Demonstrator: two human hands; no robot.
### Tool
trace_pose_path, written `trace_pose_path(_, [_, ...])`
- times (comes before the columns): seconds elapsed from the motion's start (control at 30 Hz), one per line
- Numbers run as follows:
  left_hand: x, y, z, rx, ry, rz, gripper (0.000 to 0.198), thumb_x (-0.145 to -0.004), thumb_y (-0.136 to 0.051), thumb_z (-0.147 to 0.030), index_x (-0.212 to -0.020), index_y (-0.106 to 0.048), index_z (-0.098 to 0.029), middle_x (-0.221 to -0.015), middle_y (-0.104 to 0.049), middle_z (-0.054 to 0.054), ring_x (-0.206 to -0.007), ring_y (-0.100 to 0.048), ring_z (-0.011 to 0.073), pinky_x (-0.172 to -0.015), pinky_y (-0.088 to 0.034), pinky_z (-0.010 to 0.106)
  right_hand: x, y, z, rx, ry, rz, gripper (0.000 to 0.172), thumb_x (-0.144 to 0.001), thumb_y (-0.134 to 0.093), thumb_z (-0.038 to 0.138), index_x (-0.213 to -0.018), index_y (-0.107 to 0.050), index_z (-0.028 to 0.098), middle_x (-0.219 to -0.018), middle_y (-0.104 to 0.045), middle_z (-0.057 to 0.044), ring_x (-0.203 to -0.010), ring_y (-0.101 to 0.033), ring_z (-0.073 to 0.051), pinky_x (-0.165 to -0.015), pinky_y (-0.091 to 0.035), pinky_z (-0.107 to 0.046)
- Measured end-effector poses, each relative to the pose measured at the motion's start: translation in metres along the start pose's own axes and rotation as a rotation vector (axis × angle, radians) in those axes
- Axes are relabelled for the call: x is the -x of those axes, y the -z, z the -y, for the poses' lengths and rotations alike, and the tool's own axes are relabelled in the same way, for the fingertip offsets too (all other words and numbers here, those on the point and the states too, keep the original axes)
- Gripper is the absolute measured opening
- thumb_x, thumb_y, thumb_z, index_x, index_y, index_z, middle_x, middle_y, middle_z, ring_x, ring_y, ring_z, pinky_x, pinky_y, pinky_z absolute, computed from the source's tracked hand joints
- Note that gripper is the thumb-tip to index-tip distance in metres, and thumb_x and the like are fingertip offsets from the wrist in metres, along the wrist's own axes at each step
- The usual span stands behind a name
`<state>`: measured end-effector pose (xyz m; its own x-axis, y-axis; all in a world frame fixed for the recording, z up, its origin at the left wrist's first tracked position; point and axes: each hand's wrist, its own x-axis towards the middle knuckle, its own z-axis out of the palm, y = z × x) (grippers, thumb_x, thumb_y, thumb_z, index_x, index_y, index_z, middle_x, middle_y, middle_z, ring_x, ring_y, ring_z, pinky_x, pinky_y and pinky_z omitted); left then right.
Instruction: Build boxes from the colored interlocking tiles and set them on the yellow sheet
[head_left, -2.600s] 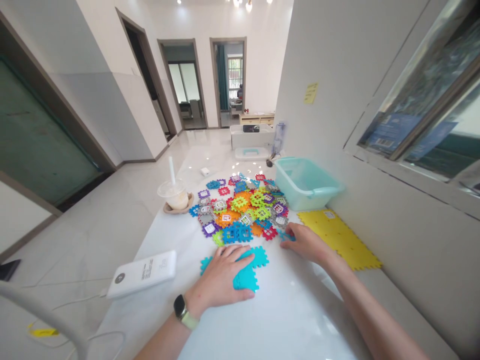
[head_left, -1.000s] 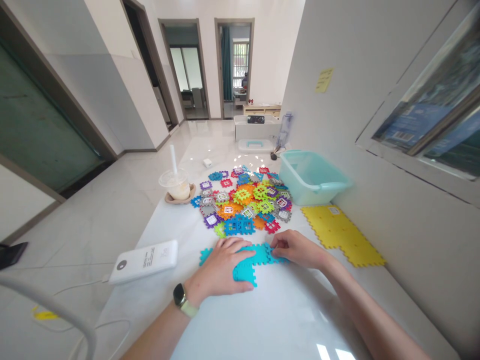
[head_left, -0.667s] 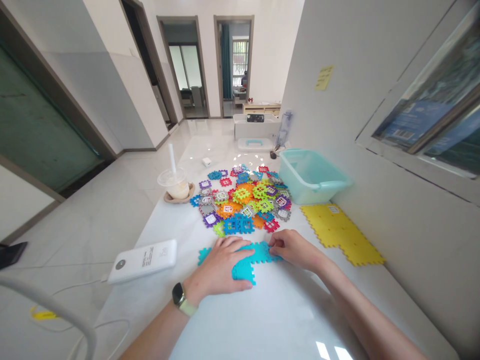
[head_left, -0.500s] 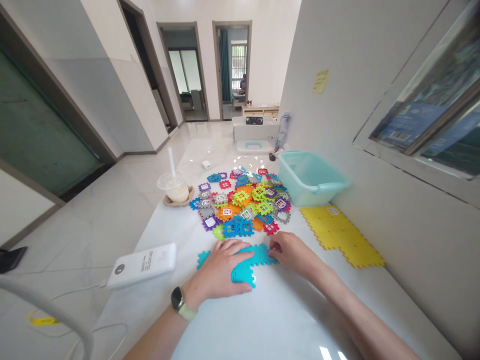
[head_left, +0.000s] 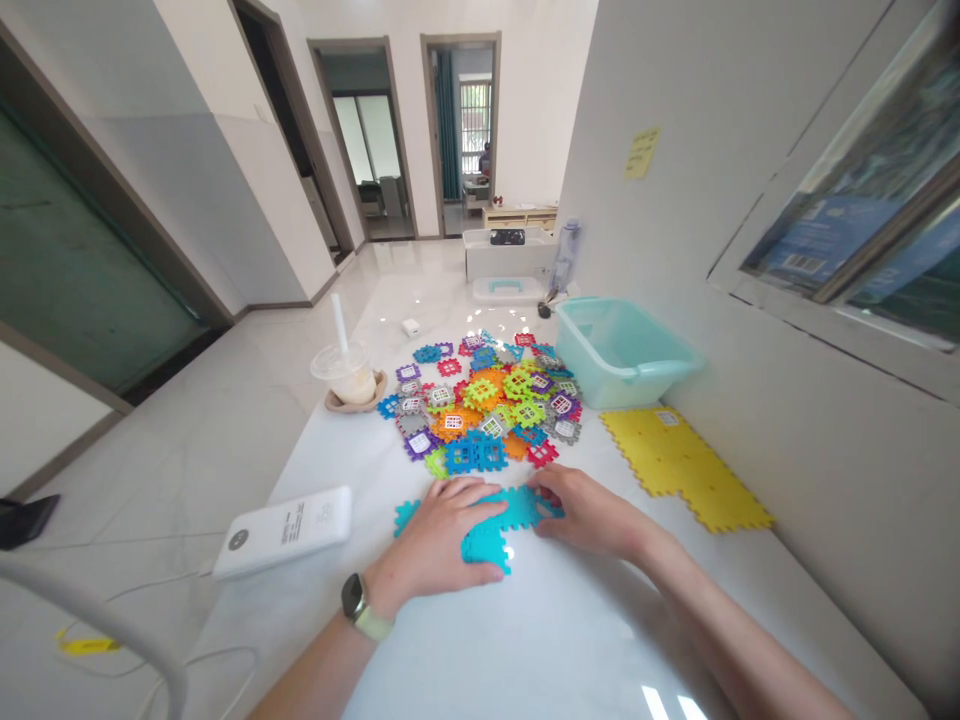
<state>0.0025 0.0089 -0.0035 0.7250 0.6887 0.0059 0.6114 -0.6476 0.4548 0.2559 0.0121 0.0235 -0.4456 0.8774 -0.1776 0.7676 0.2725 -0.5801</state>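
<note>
Both my hands work on a flat sheet of interlocked turquoise plastic waffle tiles (head_left: 487, 547) lying on the white table top (head_left: 555, 640). My left hand (head_left: 442, 530) presses down on its middle and hides much of it. My right hand (head_left: 589, 510) grips the sheet's right end with bent fingers. Just beyond my fingertips lies a loose heap of multicoloured waffle tiles (head_left: 480, 405). A blue joined group of tiles (head_left: 474, 455) sits at its near edge.
A yellow sheet of joined tiles (head_left: 675, 465) lies to the right, below a pale teal plastic bin (head_left: 622, 352). On the left stand a white power bank (head_left: 283, 532) and a plastic cup with a straw (head_left: 346, 372). A wall bounds the table's right side.
My right hand has gone from the heap's edge to the turquoise sheet, which now extends further right. Over the latest frames, my hands have barely moved and the view has shifted slightly.
</note>
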Motion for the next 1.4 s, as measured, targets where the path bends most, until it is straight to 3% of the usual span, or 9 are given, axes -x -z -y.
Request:
trace_pose_path(0.27, [-0.001, -0.001, 0.001, 0.010, 0.007, -0.009, 0.077, -0.066, -0.084, -0.050, -0.136, -0.054, -0.035, -0.146, -0.050, 0.001, -0.133, -0.042, 0.0335, -0.108, -0.032, 0.050, -0.006, -0.008, 0.003, -0.029, -0.056, -0.065, 0.022, -0.072, -0.072, 0.026, -0.091, -0.066, 0.016, -0.084, -0.065, -0.005, -0.075, -0.057, -0.019, -0.066, -0.041, -0.027])
trace_pose_path(1.13, [0.000, -0.006, 0.006, 0.035, 0.000, -0.058, 0.077, -0.066, -0.084, -0.052, -0.135, -0.054, -0.035, -0.145, -0.051, 0.001, -0.132, -0.043, 0.0318, -0.108, -0.034, 0.048, -0.007, -0.017, 0.003, 0.000, 0.021, -0.125, 0.025, -0.072, -0.071, 0.029, -0.091, -0.062, 0.018, -0.085, -0.062, -0.003, -0.074, -0.056, -0.018, -0.065, -0.039, -0.027])
trace_pose_path(1.4, [0.000, -0.004, 0.006, 0.055, -0.002, -0.058, 0.090, -0.066, -0.083, -0.053, -0.143, -0.045, -0.029, -0.146, -0.050, 0.004, -0.133, -0.043, 0.0312, -0.108, -0.034, 0.047, -0.006, -0.018, 0.002, -0.004, 0.016, -0.115, 0.035, -0.072, -0.074, 0.032, -0.100, -0.062, 0.017, -0.089, -0.064, -0.005, -0.078, -0.058, -0.020, -0.070, -0.044, -0.029])
